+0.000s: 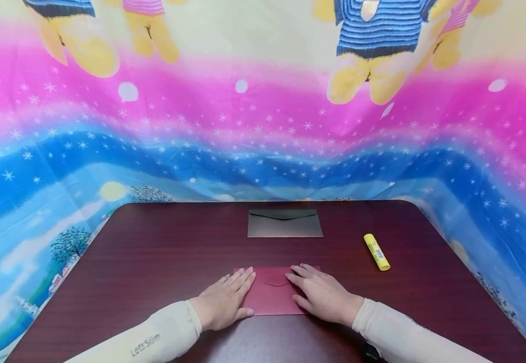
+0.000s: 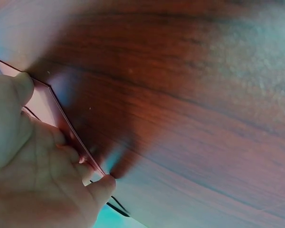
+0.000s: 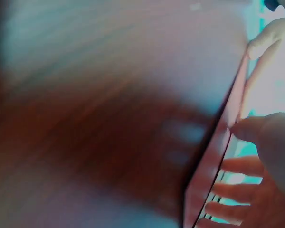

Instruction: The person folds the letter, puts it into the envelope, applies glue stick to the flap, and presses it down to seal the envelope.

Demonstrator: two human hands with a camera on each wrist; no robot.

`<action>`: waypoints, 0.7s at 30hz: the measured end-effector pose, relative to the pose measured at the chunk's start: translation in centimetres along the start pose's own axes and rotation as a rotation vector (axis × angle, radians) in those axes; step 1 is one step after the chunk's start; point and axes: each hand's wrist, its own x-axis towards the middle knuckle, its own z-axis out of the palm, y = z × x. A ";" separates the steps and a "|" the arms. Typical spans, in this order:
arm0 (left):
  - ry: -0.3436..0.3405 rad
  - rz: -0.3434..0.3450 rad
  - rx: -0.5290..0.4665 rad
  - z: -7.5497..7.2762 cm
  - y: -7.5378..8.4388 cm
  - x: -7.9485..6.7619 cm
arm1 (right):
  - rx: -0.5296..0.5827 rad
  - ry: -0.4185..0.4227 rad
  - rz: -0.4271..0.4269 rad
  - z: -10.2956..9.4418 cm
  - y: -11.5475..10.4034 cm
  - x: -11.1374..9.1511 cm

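Observation:
A red envelope lies flat near the front of the table, its pointed flap facing up. My left hand rests on its left side with straight fingers, the thumb at the lower left corner. On the right side lies my right hand, fingers spread toward the far edge and thumb over the paper. In the left wrist view the thumb and fingers line the edge of the envelope. The right wrist view shows the envelope edge-on beneath the right hand's thumb.
A dark grey envelope lies farther back on the dark wood table. To the right is a yellow glue stick. A colourful printed curtain hangs behind and along both sides of the table.

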 end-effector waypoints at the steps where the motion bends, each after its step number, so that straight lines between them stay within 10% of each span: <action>1: -0.001 0.000 0.005 0.0 0.0 0.0 | 0.003 -0.005 -0.002 0.0 -0.3 0.1; 13: -0.020 -0.005 0.033 0.0 -0.1 0.1 | 0.015 -0.075 -0.140 1.3 -5.3 2.4; 21: -0.010 -0.001 0.024 0.2 -0.2 0.2 | 0.002 -0.121 -0.124 1.1 -4.6 2.1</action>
